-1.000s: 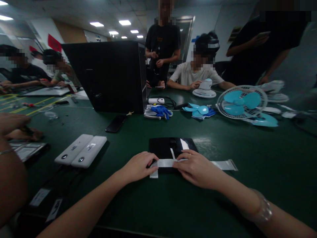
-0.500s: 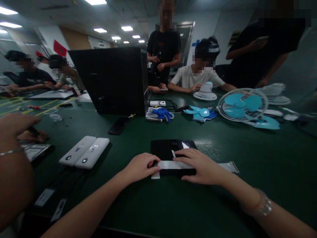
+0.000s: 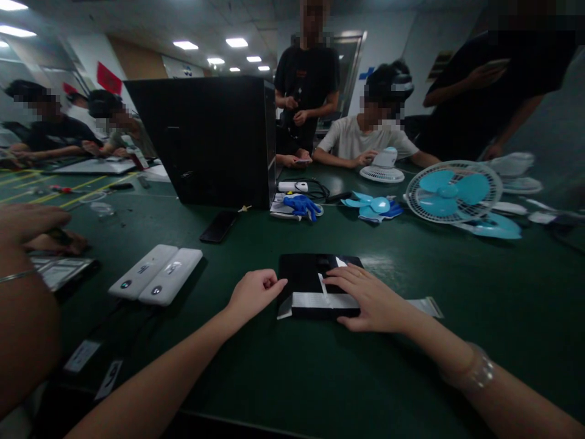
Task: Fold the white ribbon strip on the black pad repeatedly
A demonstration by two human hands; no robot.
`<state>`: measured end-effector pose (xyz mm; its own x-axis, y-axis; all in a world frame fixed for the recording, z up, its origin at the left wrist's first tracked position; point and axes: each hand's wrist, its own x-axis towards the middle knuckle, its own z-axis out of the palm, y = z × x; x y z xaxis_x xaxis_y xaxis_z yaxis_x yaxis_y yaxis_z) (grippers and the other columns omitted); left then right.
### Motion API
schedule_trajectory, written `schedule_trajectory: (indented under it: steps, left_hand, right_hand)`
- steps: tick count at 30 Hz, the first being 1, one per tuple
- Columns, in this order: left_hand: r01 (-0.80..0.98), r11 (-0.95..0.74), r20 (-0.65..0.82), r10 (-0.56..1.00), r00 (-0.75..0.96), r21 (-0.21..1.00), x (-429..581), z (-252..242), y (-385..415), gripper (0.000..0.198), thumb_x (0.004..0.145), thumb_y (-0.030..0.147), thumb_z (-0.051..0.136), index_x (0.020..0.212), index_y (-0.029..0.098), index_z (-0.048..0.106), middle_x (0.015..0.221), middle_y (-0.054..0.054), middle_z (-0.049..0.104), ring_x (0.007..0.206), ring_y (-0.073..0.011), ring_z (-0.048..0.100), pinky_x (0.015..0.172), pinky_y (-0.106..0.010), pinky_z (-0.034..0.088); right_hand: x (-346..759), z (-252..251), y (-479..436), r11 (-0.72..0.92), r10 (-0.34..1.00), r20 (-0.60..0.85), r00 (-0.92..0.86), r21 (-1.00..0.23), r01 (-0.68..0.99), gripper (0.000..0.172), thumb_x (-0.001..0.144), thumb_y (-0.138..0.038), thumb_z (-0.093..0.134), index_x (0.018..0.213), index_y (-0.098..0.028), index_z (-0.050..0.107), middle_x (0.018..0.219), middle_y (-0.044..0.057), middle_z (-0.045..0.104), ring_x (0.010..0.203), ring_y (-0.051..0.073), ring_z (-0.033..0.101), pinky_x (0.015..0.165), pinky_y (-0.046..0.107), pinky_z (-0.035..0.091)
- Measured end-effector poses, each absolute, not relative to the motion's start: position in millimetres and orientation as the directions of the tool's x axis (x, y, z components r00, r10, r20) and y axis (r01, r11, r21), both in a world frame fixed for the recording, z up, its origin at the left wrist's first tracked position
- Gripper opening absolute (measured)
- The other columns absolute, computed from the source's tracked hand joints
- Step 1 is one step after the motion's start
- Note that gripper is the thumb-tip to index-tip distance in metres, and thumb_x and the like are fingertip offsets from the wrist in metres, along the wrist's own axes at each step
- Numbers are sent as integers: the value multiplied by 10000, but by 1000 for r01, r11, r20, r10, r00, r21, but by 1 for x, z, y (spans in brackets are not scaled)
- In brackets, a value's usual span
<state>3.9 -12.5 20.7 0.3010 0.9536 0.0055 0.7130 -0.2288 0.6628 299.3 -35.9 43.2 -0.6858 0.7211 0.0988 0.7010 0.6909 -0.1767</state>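
A flat black box [image 3: 299,273] lies on the green table in front of me. A silvery-grey flat strip [image 3: 307,300], like a ribbon cable, runs along its near edge and sticks out to the right under my wrist. My right hand [image 3: 372,299] rests over the box's right part, fingers stretched out and thumb at the front edge. Beside those fingertips a narrow white piece [image 3: 322,285] crosses the box top. Just off the box's left edge is my left hand [image 3: 256,291], fingers curled in and thumb pointing right; nothing shows in it.
Two white power-bank-like devices [image 3: 158,274] with cables lie left, near another person's arm [image 3: 27,305]. Farther back are a phone [image 3: 219,227], a black computer case [image 3: 205,146], blue-white gloves [image 3: 299,207], blue fan blades [image 3: 375,204] and a fan [image 3: 452,190]. Several people surround the table.
My left hand has let go of the strip's left end and moved slightly left and up. That end now hangs at the box's corner. My right hand stays on the box.
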Motion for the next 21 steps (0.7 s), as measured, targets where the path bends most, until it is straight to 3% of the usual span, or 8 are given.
schedule_trajectory:
  steps: [5, 9, 15, 21]
  left_hand:
    - [677, -217, 5, 954, 301, 703, 2, 21, -11, 435, 880, 552, 439, 676, 185, 555, 626, 20, 540, 586, -139, 499, 544, -247, 334]
    - [679, -244, 7, 943, 331, 692, 2, 19, -10, 494, 890, 584, 389, 642, 184, 537, 591, 25, 504, 566, -134, 475, 550, -247, 323]
    - [675, -233, -56, 924, 377, 700, 0, 16, -10, 526, 893, 613, 353, 693, 188, 591, 590, 25, 516, 548, -136, 471, 545, -245, 318]
    - [679, -220, -100, 912, 399, 700, 0, 18, -11, 497, 896, 592, 374, 713, 186, 594, 621, 23, 531, 568, -136, 487, 554, -248, 334]
  right_hand:
    - [308, 41, -26, 644, 763, 137, -632, -68, 762, 637, 772, -566, 593, 1297, -213, 514, 1367, 106, 494, 1248, 301, 439, 1069, 532, 286]
    - [343, 32, -6, 484, 865, 149, -479, 6, 875, 620, 770, -622, 552, 1217, -192, 544, 1274, 128, 562, 1179, 316, 501, 1053, 547, 285]
    - [430, 24, 21, -69, 996, 50, 73, -69, 995, 662, 770, -679, 505, 1185, -169, 581, 1217, 187, 585, 1165, 347, 499, 1016, 508, 265]
    - [513, 27, 16, -535, 840, 27, 541, -118, 836, 734, 787, -601, 523, 1259, -39, 565, 1184, 338, 540, 1119, 445, 480, 837, 590, 310]
